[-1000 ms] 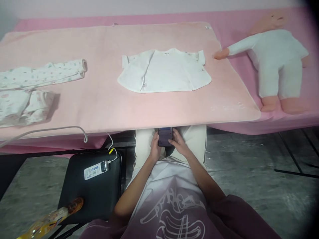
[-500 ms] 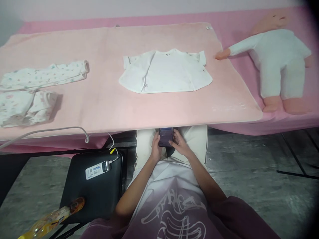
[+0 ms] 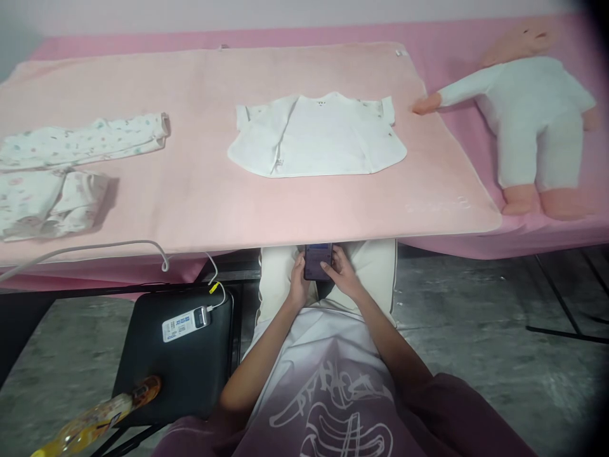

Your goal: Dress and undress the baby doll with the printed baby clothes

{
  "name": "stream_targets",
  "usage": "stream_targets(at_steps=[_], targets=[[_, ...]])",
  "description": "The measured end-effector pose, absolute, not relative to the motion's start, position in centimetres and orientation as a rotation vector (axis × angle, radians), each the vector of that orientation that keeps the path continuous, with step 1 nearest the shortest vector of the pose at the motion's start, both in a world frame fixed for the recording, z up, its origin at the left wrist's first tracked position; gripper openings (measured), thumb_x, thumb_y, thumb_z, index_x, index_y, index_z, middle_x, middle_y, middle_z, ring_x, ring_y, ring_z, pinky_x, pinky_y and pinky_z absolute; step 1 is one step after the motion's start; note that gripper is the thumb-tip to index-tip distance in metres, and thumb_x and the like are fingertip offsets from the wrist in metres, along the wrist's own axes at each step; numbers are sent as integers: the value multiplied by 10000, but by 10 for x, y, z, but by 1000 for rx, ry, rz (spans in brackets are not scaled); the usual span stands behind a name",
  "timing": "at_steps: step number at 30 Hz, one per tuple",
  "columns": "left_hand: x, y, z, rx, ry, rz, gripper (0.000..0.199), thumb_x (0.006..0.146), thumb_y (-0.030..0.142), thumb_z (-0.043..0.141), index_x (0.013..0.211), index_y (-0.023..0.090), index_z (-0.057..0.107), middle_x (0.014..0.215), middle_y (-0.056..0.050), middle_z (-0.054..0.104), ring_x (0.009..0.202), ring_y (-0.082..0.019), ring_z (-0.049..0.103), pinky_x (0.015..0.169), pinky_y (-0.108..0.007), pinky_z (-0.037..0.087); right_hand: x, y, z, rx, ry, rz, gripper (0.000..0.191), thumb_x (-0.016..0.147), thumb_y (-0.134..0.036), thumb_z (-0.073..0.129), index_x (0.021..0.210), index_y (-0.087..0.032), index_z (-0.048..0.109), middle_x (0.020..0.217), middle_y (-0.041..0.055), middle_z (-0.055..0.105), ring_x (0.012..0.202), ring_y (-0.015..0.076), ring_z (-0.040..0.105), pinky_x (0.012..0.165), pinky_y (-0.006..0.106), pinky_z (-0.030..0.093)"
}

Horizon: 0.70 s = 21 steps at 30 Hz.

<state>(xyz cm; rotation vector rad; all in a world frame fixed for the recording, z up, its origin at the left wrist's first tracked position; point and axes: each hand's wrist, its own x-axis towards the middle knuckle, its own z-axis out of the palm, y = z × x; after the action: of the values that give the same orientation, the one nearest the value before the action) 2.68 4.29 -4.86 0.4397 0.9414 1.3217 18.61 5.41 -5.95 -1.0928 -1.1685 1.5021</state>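
Observation:
A dark smartphone (image 3: 318,265) rests between my two hands over my lap, just below the table's front edge. My left hand (image 3: 298,284) is wrapped round the phone's left side. Gripping the right side is my right hand (image 3: 343,274), its thumb lying across the screen. What the screen displays is too small to read, and the phone's top end meets the table edge. On the table beyond, a small white baby shirt (image 3: 328,139) lies spread flat, apart from both hands.
Folded patterned baby clothes (image 3: 85,141) lie on the pink mat (image 3: 200,209) at left. A doll in white clothing (image 3: 537,120) lies at right. A black stool (image 3: 190,374) holds a white power bank (image 3: 185,324) with a cable (image 3: 118,244) near it, and a bottle (image 3: 95,422).
My right thumb has shifted slightly up and left over the phone's screen. Both hands keep hold of the phone, and the clothes and doll stay where they were.

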Motion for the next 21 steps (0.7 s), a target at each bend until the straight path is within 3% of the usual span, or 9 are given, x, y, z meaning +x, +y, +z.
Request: stream_targets(at_steps=[6,16,21], targets=[[27,42,-46,435,944,1319,518,902,625,871,1224,225,801,1267,-84,803,1384,-327,692,1133,-406,577,187,52,-56,-1063,-1202,1513,709,995,-635,819,1536,-313,495,1444,108,708,1355,284,701,1234,492,566],[26,42,-51,489,1139,1298,511,876,595,946,1246,268,815,1268,-77,776,1354,-319,694,1119,-398,582,180,50,-56,-1084,-1275,1472,982,860,-563,952,1601,-298,365,1535,161,635,1440,318,651,1288,530,527],[27,43,-47,450,1003,1304,556,874,673,920,1222,252,816,1289,-87,781,1362,-331,693,1149,-431,579,178,52,-59,-1149,-1289,1423,962,857,-530,945,1579,-277,362,1490,168,650,1394,324,665,1265,541,535]])
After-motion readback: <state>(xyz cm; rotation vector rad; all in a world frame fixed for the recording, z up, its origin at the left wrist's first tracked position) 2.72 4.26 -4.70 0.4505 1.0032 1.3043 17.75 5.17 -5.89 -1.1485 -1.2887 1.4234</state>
